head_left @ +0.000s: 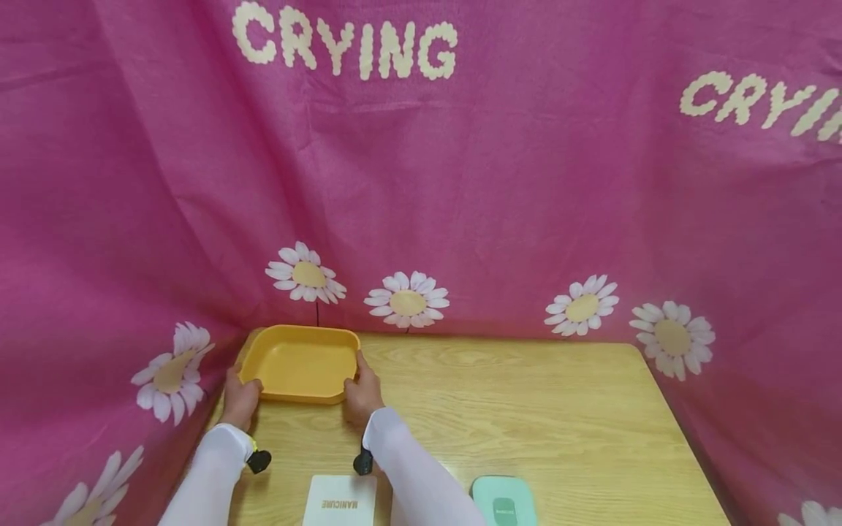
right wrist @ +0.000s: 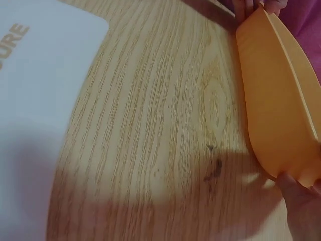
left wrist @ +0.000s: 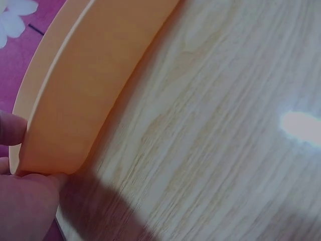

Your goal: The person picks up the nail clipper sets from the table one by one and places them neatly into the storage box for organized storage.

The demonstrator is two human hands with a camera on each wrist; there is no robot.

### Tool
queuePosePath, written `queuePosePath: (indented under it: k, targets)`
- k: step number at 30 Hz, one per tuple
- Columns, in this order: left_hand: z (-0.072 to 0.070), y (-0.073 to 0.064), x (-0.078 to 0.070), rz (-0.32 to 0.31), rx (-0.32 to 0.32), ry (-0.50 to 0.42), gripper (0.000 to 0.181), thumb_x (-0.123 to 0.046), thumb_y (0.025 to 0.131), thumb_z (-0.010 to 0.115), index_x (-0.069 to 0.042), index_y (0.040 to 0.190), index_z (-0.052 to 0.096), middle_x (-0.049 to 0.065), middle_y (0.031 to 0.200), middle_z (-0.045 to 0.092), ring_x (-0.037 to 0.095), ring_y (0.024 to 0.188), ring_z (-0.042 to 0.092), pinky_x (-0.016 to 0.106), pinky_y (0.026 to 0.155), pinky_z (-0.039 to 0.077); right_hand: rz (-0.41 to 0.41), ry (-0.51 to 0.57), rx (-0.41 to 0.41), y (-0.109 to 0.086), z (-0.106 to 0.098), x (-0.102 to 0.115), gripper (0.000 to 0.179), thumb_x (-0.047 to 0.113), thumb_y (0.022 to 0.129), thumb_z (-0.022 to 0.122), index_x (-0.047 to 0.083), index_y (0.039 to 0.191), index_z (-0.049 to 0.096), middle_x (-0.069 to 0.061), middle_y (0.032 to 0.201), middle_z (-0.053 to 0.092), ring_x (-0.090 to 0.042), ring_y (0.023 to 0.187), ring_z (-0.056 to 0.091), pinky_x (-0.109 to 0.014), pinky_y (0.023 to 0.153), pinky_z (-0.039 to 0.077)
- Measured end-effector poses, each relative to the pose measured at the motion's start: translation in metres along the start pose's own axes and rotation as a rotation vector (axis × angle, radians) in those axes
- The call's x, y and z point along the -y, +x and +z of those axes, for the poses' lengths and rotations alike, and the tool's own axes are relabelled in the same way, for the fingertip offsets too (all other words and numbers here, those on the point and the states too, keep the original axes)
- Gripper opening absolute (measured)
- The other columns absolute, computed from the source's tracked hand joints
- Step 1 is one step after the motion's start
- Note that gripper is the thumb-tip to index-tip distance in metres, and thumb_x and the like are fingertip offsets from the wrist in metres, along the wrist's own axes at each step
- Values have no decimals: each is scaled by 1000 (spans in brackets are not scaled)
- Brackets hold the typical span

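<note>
The left hand [head_left: 240, 402] is curled firmly round the yellow tray [head_left: 299, 364] at its eight o'clock, the right hand [head_left: 364, 394] at its four; it sits at ten o'clock on the tabletop [head_left: 526, 409], a white MANICURE item [head_left: 340, 500] toward six

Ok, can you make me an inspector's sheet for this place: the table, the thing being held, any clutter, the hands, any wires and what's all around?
Surface: wooden table; the right wrist view shows dark marks on it.
Job's things: yellow tray, open side up, at the table's far left corner.
Clutter: white box marked MANICURE and green case, both cut off by the head picture's bottom edge.
Hands: left hand grips the tray's left side, right hand its right side.
Cables: nothing seen.
Surroundings: pink cloth with white daisies and the word CRYING.
</note>
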State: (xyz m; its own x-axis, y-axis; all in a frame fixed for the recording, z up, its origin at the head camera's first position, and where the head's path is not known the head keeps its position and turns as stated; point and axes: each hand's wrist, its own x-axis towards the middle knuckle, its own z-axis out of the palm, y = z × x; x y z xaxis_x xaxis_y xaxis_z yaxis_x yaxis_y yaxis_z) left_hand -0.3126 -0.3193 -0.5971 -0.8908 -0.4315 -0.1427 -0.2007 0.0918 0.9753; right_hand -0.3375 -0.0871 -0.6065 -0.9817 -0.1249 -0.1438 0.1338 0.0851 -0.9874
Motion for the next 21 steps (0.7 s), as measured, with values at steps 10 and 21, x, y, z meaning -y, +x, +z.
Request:
queuePosePath:
  k: [10,21]
  targets:
    - [19,-6,-1,-1,63,44,78,7,85,39,10,157,9,40,156,27,46,142,31,52,124,22,-12,12,31,-4,-25,2,68,-8,104,43,8,167,23,-16,168,33,-28,151,37,-45,122,34]
    - [42,-20,-4,-33,127,67,82,6,87,40,7,159,1,44,159,20,47,149,21,51,128,14,-14,-40,27,-8,-53,-10,65,-2,106,39,8,167,19,-11,173,21,-28,158,23,-47,126,23]
